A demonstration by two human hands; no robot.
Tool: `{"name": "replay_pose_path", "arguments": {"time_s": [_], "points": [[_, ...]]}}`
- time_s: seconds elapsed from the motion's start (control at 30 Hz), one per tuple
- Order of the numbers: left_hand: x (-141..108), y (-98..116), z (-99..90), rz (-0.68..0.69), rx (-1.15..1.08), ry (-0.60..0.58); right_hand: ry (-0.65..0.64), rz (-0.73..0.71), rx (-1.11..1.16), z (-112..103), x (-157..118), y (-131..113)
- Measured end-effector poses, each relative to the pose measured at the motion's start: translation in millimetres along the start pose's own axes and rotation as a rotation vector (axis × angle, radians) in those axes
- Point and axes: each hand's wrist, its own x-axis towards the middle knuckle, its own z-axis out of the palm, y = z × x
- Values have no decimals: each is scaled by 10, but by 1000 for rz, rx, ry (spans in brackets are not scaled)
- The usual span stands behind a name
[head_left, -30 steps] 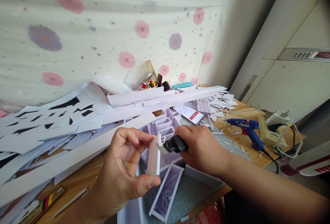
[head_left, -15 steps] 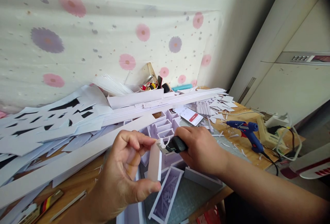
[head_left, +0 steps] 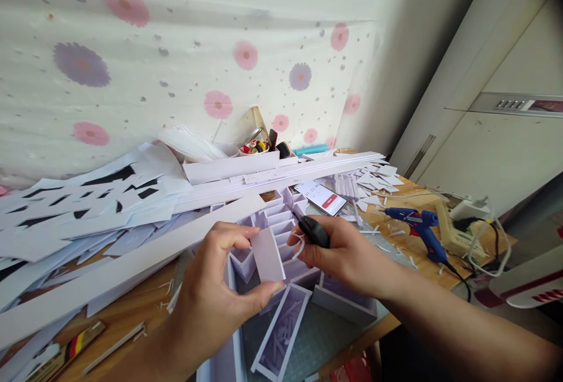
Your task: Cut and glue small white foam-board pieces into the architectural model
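Between the thumb and fingers of my left hand is a small white foam board piece, gripped by its two ends and tilted. My right hand is closed around a black-handled utility knife; its blade is hard to make out at this angle. A thin curled white shaving hangs at the right fingertips. Beneath the hands stands a white divided foam board box with several narrow compartments. Closer to me, a narrow white tray holds thin offcuts.
A phone lies behind the right hand. Blue glue gun and power strip with cables sit at right. Long white strips and cut sheets cover the left; scraps lie at the back right.
The knife has come away from the board piece's upper end and moved slightly right, with the curled shaving. My left hand has turned the piece so its broad face shows.
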Motion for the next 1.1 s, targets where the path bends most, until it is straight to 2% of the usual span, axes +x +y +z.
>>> {"name": "replay_pose_path", "arguments": {"time_s": [0.13, 0.3, 0.37, 0.5, 0.63, 0.73, 0.83, 1.1], "points": [[-42, 1, -2, 41, 5, -11, -29, 33, 87, 86, -19, -43], [-57, 2, 8, -9, -17, -5, -115, 0, 133, 117, -11, -37], [-44, 18, 6, -85, -67, 18, -69, -54, 13, 99, -30, -25], [0, 84, -7, -227, -250, 41, 84, -174, -476, 32, -98, 11], [18, 139, -7, -254, -380, 20, -13, -227, -768, 19, -133, 29], [11, 161, 0, -281, -428, 5, -44, -219, -887, 40, -127, 21], [-7, 175, -1, -291, -442, -36, 4, -205, -965, 46, -116, 16], [-29, 165, -43, -289, -462, -96, -25, -253, -952, 45, -127, 34]]}}
